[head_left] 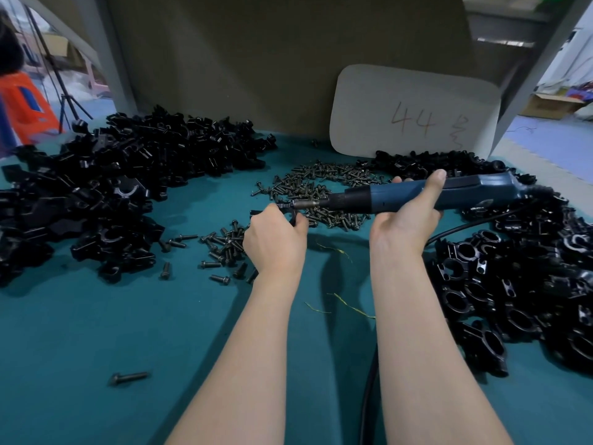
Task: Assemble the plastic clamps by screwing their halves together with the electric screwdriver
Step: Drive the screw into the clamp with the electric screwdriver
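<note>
At the far left edge an orange stool [29, 106] is standing on the floor beyond the desk [96, 332], whose teal top is carrying everything else. A big heap of loose clamp halves [106, 187] is sprawling across the desk's far left, and a lone screw [129, 378] is lying by itself at the near left. Just right of the heap, scattered screws [221, 248] are lying loose, reaching up to the left hand [276, 242]. That hand's grip is grasping a black clamp [290, 211], fingers curled round it, holding it just above the desk in the middle of the scene. Beyond it a wider screw pile [324, 184] is spreading toward the back. The electric screwdriver [417, 195] is lying nearly level, its bit pointing left and meeting the top of the clamp; whether a screw is sitting on the bit is too small to tell. The right hand [407, 220] is grasping the blue body from below, its grip clenched round it with the thumb reaching over the top. A few yellow threads [349, 303] are lying between the forearms. Far behind, a white card [414, 114] marked 44 is leaning upright. A black cable [475, 223] is trailing from the tool's right end, and a heap of ring-shaped clamps [513, 284] is filling the desk's right side
</note>
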Motion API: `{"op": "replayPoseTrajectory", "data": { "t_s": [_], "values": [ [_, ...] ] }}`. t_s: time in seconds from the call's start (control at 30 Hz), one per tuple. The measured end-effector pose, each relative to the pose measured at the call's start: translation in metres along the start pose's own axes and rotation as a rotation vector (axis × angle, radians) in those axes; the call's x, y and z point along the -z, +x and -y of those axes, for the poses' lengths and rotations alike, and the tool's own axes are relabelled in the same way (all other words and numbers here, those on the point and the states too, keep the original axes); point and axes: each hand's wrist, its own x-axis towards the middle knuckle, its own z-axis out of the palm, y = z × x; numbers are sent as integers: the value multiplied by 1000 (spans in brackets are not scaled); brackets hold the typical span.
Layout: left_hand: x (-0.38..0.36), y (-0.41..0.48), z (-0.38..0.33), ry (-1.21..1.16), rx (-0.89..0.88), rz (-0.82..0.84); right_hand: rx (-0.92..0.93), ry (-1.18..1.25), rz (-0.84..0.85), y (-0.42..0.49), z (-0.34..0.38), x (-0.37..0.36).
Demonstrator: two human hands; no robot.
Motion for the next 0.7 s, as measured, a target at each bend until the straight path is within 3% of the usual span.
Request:
{"op": "replayPoseTrajectory", "data": {
  "t_s": [0.7],
  "values": [
    [-1, 1, 1, 29, -23, -40, 3, 2, 24, -3, -5, -1]
  ]
}}
